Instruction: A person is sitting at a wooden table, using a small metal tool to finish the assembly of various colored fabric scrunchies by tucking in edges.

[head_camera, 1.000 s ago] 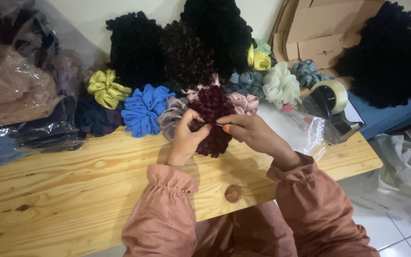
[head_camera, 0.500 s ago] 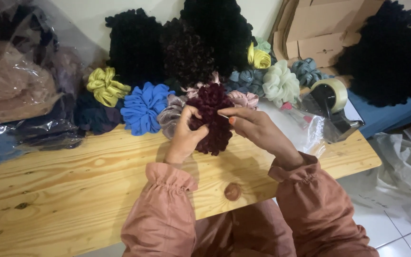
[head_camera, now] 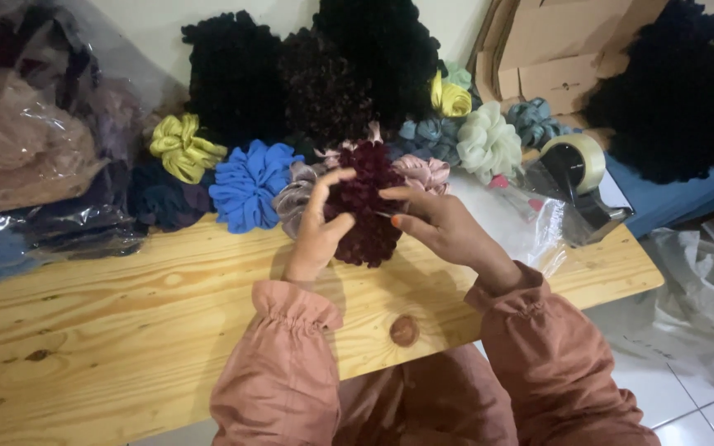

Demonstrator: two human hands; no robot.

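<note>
— What's the table [head_camera: 109, 330] made of?
— Pale wood, smooth and lightly sheened, with visible grain and a dark knot [head_camera: 404, 330] near the front edge.
— And the thing between the left hand [head_camera: 317, 231] and the right hand [head_camera: 440, 227]?
— A maroon scrunchie [head_camera: 365, 206], plush and matt, like velvet cloth. The blue scrunchie [head_camera: 248, 183] to its left looks like matt crinkled fabric; the yellow scrunchie [head_camera: 182, 149] further left is glossy, satin-like.
— The far left?
— Clear plastic bags [head_camera: 35, 165], shiny and creased.
— On the right?
— A tape roll [head_camera: 578, 161], glossy plastic, and matt brown cardboard boxes [head_camera: 555, 49] behind. The sleeves [head_camera: 283, 372] are soft matt cloth.
</note>
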